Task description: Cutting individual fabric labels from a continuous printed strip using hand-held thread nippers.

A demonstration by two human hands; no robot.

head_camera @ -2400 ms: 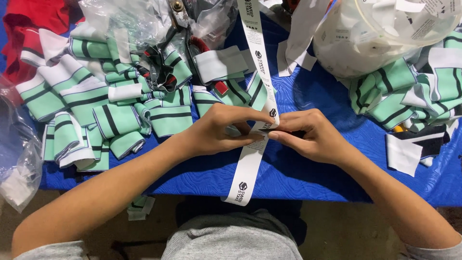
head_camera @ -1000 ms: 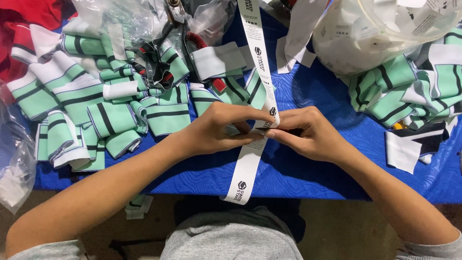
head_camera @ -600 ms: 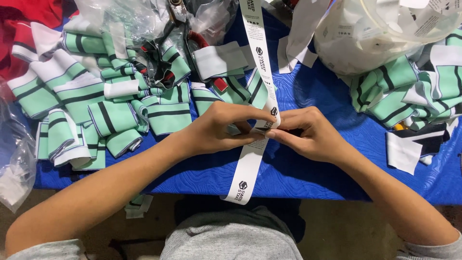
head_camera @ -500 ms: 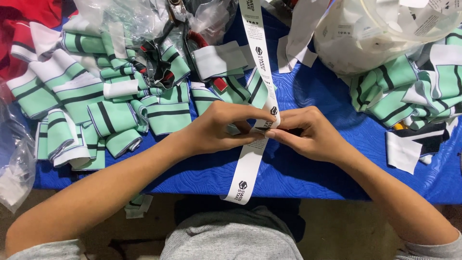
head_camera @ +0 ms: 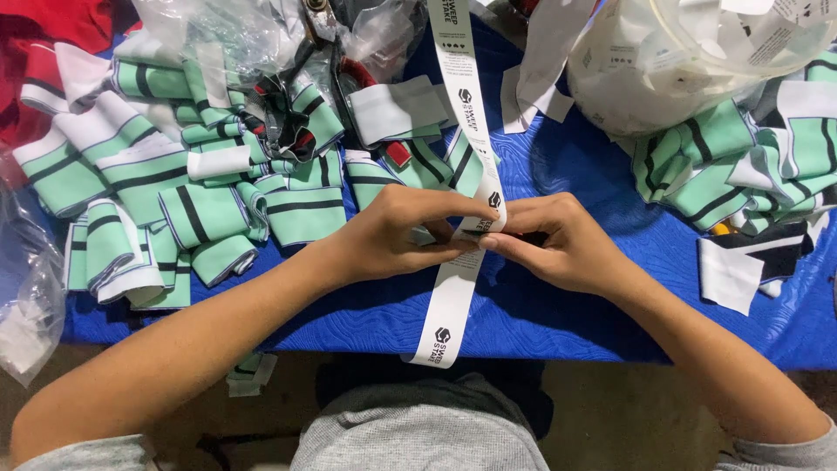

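A long white printed label ribbon (head_camera: 460, 83) runs from the top of the view down over the blue table cover (head_camera: 567, 305) and hangs past its front edge. My left hand (head_camera: 397, 235) and my right hand (head_camera: 558, 244) meet at the middle of the ribbon, both pinching it with thumbs and fingertips. A small dark piece shows between the fingertips; what it is I cannot tell.
Mint-green, white and black striped knit pieces are heaped at the left (head_camera: 183, 201) and at the right (head_camera: 741, 166). Clear plastic bags (head_camera: 218, 26) lie at the back, a bag of white labels (head_camera: 671, 61) at the top right, red cloth (head_camera: 44, 35) at the top left.
Almost nothing: both hands stay pinched on the ribbon at the same spot, with only slight finger shifts.
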